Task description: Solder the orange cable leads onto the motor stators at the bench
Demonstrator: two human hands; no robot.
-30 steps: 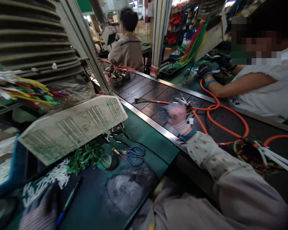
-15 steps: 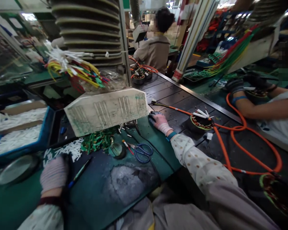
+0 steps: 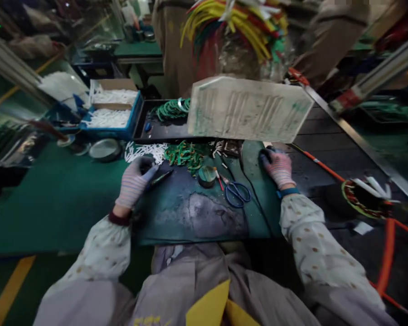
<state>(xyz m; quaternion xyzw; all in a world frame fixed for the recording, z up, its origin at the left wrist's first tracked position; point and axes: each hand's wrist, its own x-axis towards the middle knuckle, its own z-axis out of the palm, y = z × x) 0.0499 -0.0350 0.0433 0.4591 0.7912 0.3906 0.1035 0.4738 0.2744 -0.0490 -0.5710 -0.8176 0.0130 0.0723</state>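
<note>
My left hand [image 3: 134, 183], in a striped glove with dark fingertips, is over the mat at the near side of a pile of short white tubes [image 3: 149, 153]. Its thumb and fingers are curved and apart, with nothing visible between them. Close by its thumb lies a dark pen-like tool [image 3: 161, 178]. My right hand [image 3: 278, 166], gloved the same way, rests at the right edge of the mat with its fingers reaching forward, apart. Just beyond those fingertips shows a small pale piece [image 3: 267, 143]; whether they touch it is unclear.
Between my hands lie green pieces [image 3: 183, 156], a round tin [image 3: 206, 175] and blue-handled scissors [image 3: 237, 194]. A pale board [image 3: 248, 108] hangs ahead, under coloured sleeves [image 3: 238, 27]. A blue bin [image 3: 136, 108] stands back left; a wound coil ring [image 3: 347, 192] with orange cable [image 3: 387, 258] is right.
My view has swung left and down. My left hand now shows thumb and fingers parted beside the white tubes. My right hand stays at the mat's right edge, its fingers a little more bent.
</note>
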